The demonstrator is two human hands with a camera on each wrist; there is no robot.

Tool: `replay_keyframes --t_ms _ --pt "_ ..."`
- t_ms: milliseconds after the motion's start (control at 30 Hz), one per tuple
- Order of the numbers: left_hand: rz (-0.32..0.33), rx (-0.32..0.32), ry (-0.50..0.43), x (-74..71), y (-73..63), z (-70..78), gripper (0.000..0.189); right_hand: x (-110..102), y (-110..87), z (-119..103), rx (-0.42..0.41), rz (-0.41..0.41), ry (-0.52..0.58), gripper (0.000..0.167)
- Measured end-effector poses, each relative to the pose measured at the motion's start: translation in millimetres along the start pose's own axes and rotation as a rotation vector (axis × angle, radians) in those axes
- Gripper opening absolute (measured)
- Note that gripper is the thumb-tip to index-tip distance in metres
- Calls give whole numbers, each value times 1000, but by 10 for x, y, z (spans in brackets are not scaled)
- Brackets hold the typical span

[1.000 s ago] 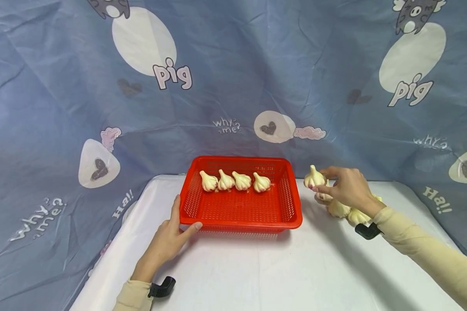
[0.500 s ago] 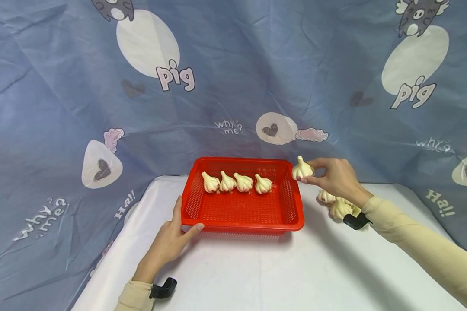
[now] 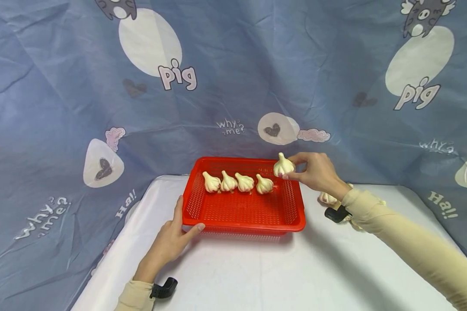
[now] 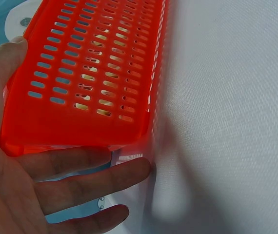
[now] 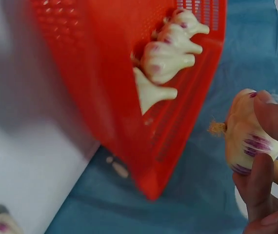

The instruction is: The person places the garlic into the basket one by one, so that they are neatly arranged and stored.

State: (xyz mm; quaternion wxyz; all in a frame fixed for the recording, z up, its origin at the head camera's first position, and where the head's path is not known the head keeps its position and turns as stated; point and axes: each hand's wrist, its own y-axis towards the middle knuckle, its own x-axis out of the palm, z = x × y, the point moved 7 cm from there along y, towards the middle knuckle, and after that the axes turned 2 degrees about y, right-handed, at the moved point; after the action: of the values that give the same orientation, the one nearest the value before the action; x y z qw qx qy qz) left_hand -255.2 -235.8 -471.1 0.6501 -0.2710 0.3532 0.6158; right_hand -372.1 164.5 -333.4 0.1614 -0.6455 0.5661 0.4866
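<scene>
A garlic bulb [image 3: 283,166] is pinched between the thumb and fingers of my right hand [image 3: 317,171], stem up, over the back right part of the red basket [image 3: 243,226]. The right wrist view shows the same garlic bulb [image 5: 251,132] with purple streaks and a root tuft. Inside the basket, several garlic bulbs [image 3: 245,183] lie in a row along the back. At the basket's front left corner, my left hand [image 3: 170,241] rests with fingers straight along the outer wall and the thumb at the front rim. The left wrist view shows those extended fingers [image 4: 92,187].
More garlic bulbs [image 3: 328,198] lie on the white table [image 3: 233,272] right of the basket, partly hidden behind my right forearm. A blue printed cloth [image 3: 218,77] hangs close behind the basket and along both sides.
My right hand has carried the garlic bulb leftward from beside the pile to over the basket. My left hand has stayed at the basket's corner.
</scene>
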Motion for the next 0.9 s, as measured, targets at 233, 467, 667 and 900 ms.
replay_keyframes --t_ms 233,467,667,900 --pt "3 2 -4 -17 0 -4 115 271 134 -188 -26 -26 19 44" --pt "7 -7 -19 2 -15 0 115 561 233 -323 -49 -61 55 44" --pt "11 -1 -31 12 -19 8 115 757 358 -438 -65 -81 67 43" --pt "22 9 -17 0 -7 -4 113 1011 445 -629 -71 -148 72 43"
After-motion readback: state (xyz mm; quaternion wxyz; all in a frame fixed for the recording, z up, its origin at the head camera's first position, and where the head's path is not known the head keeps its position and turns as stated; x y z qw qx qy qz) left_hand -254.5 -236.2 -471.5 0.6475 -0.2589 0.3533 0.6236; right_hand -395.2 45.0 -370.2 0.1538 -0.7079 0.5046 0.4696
